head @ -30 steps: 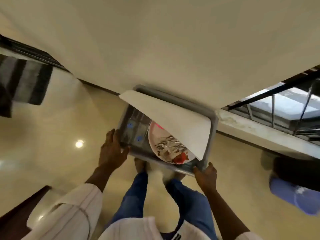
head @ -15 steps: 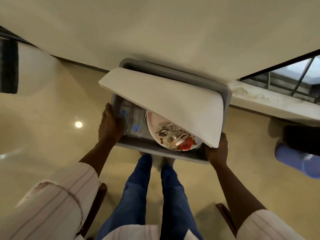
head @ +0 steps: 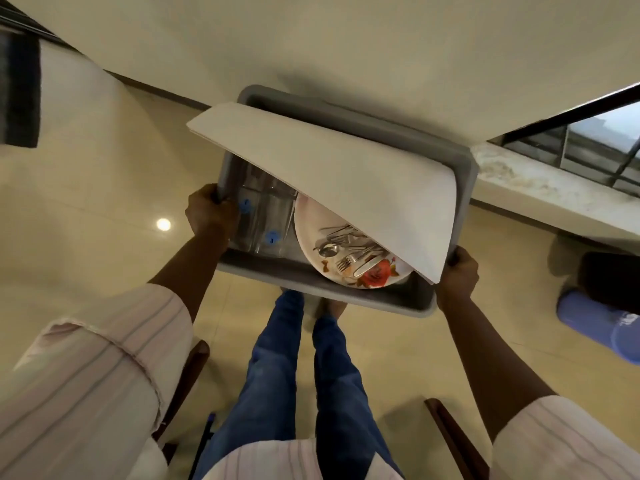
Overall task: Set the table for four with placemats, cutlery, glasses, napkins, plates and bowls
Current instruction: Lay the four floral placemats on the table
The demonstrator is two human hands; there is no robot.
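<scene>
I hold a grey plastic tub (head: pixel 311 287) out in front of me above the floor. My left hand (head: pixel 211 214) grips its left rim and my right hand (head: pixel 457 277) grips its right end. Cream placemats (head: pixel 332 171) lie slanted across the top and hide much of the inside. Under them sits a white plate with a red flower print (head: pixel 311 237), with metal cutlery (head: pixel 349 252) heaped on it. Clear glasses with blue stickers (head: pixel 266 216) stand at the tub's left side.
A cream wall (head: pixel 346 46) rises just beyond the tub. A stone ledge (head: pixel 554 199) and window bars are at the right. A blue water jug (head: pixel 602 327) lies on the tiled floor at right. Dark wooden chair parts (head: pixel 453 441) flank my legs.
The tub has risen closer to the camera and looks larger. My left hand has shifted from lying flat on the left side to gripping the rim.
</scene>
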